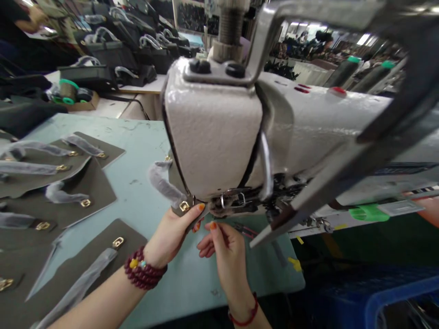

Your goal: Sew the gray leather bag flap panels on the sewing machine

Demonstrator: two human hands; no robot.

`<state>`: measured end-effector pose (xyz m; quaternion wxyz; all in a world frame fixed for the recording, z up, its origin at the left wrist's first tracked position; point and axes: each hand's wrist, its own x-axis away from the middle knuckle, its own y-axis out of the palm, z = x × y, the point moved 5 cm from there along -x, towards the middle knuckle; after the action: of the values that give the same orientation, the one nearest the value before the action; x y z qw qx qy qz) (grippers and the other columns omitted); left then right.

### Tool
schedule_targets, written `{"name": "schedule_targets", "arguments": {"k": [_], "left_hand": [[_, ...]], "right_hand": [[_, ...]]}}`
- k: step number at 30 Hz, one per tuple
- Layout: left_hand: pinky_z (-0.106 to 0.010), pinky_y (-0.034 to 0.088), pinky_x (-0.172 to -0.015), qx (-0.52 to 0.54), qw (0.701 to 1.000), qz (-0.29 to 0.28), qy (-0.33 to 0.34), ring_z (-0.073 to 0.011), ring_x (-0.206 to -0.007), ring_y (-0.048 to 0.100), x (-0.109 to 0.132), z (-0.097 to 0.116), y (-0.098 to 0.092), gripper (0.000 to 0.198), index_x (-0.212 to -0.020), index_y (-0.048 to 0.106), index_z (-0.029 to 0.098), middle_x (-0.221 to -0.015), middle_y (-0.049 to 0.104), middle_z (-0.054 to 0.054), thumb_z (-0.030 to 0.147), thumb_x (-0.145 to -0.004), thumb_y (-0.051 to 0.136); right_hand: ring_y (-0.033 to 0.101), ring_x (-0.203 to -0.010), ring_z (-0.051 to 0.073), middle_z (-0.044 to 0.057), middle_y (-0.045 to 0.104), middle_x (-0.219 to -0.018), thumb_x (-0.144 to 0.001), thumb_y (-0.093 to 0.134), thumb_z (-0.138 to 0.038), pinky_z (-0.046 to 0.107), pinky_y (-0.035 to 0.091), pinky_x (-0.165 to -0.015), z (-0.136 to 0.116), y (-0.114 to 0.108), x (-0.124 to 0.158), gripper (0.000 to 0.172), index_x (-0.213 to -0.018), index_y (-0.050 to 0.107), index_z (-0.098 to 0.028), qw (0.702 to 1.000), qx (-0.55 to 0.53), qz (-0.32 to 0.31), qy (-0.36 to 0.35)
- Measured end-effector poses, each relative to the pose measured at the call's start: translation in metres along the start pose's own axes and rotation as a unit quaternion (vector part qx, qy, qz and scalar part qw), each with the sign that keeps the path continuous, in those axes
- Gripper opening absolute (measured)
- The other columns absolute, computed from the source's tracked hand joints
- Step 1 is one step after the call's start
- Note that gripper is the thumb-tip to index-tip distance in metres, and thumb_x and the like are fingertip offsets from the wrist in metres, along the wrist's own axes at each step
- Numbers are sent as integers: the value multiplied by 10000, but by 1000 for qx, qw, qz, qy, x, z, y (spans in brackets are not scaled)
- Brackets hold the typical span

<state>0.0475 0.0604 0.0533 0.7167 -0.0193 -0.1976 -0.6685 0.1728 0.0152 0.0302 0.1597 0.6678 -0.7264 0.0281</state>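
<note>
My left hand (171, 235) pinches the edge of a dark grey bag panel (176, 211), thumb on top beside a gold buckle (184, 206). A bag handle (163, 183) wrapped in clear plastic runs from that buckle, and part of the panel is hidden behind the head of a sewing machine (212, 132). Just right of it, below the needle area, my right hand (226, 249) has its thumb and fingers drawn together; whatever may be between them is too small to see. Small thread snips (245, 230) lie on the table behind my right hand.
More grey panels (99, 183) with plastic-wrapped handles spread over the left of the pale table (144, 137). Dark bags (109, 57) stand on a bench behind. A metal bar (329, 183) slants across the right, above a blue bin (398, 292). A person's arm (29, 20) shows upper left.
</note>
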Motion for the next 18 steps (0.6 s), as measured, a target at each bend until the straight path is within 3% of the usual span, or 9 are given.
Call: {"name": "schedule_targets", "arguments": {"k": [5,11,18], "left_hand": [[-199,407,-502,68,994,86,26,-93,-533,472,11,-33,4,317,-654,571,167,-586,549,43,397,-745,769],[-253,456,-534,113,973,198,22,-137,-550,558,36,-51,29,340,-710,625,163,-645,628,-2,484,-771,718],[-287,509,-667,167,955,246,8,-189,-708,647,47,-62,58,401,-797,683,140,-736,695,-54,540,-774,699]], "right_hand": [[601,-443,85,23,666,-556,-920,567,-505,137,450,-453,-3,-9,4,414,-873,686,-111,1000,-11,-2,-2],[579,-450,83,10,657,-578,-940,568,-461,151,457,-466,-3,-29,8,367,-901,692,-118,1000,-7,4,-21],[559,-466,95,-13,623,-571,-956,552,-437,172,468,-473,-14,-57,9,326,-916,673,-138,995,67,32,-67]]}}
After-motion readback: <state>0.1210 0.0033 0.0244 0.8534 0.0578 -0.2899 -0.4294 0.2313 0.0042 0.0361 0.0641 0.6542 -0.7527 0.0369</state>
